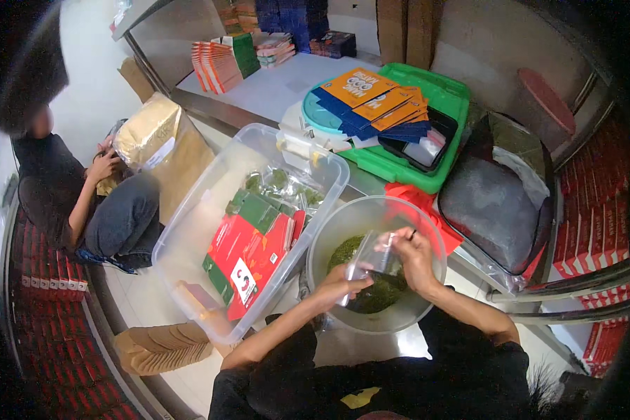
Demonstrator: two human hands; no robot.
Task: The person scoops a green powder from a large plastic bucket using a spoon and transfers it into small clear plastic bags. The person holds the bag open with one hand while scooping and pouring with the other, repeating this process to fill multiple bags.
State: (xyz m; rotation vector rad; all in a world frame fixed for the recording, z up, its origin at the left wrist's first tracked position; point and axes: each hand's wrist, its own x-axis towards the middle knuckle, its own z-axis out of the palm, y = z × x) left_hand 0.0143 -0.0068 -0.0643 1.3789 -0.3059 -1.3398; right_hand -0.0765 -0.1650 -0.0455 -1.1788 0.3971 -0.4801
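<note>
A small clear plastic bag is held between my two hands over a round translucent tub. My left hand grips the bag's lower left side. My right hand pinches its upper right edge with the fingertips. Below them, green dried flakes cover the tub's floor. To the left stands a clear plastic storage box with filled clear packets of green material and red and green printed packaging in it. Whether the held bag contains anything is hard to tell.
Another person sits at the left beside a large plastic-wrapped brown bag. A green lid bears orange and blue packets and a black tray. Stacked brown paper lies lower left; a black bag sits right.
</note>
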